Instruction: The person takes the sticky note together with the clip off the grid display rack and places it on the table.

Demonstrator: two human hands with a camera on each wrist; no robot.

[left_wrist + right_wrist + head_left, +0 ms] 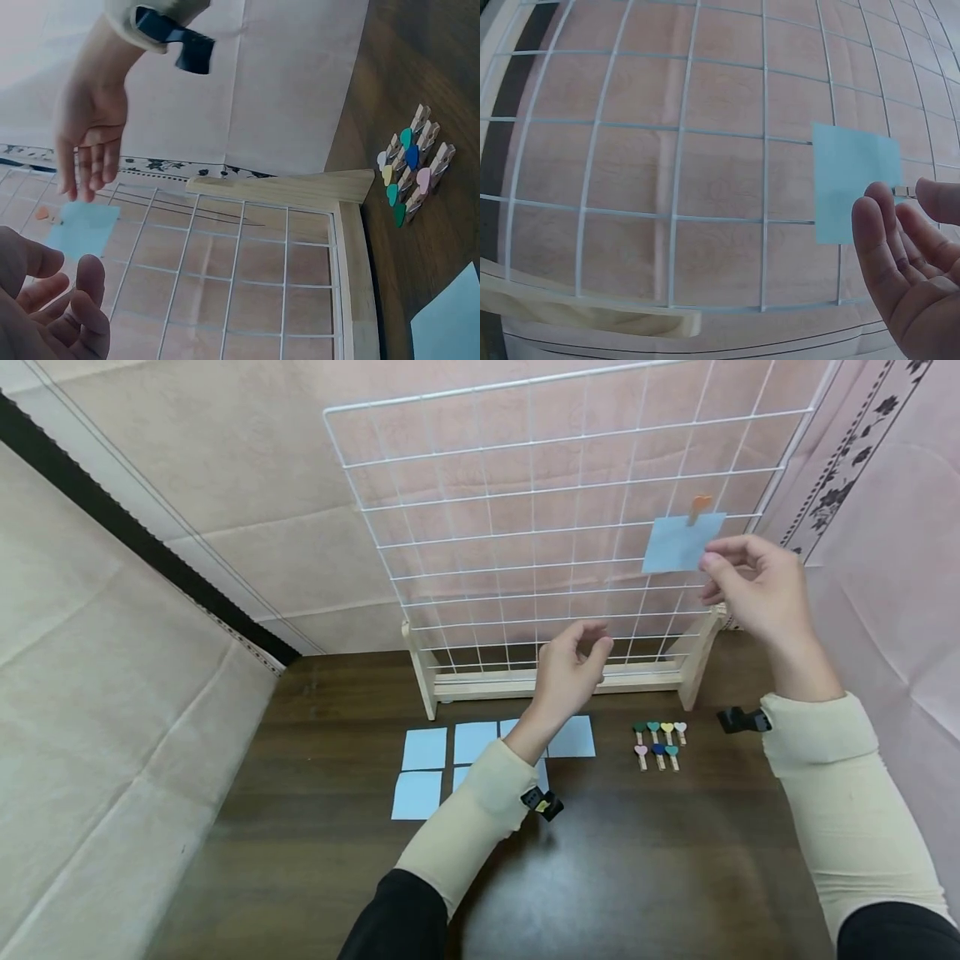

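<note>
A blue paper square (675,547) hangs on the right part of a white wire grid (472,391), with a small clothespin with an orange heart (700,508) at its top edge. My right hand (765,589) is at the paper's lower right, fingers loosely bent and apart from the clothespin; whether a fingertip touches the paper I cannot tell. In the right wrist view its fingers overlap the paper's edge (847,180). My left hand (567,670) hovers before the grid's lower middle, fingers relaxed, holding nothing.
Several blue paper squares (424,749) lie in rows on the dark wooden table (315,860), partly hidden by my left arm. To their right, several heart clothespins (659,749) sit in two rows. A wooden stand (487,687) supports the grid. Pale cloth walls (135,693) surround the table.
</note>
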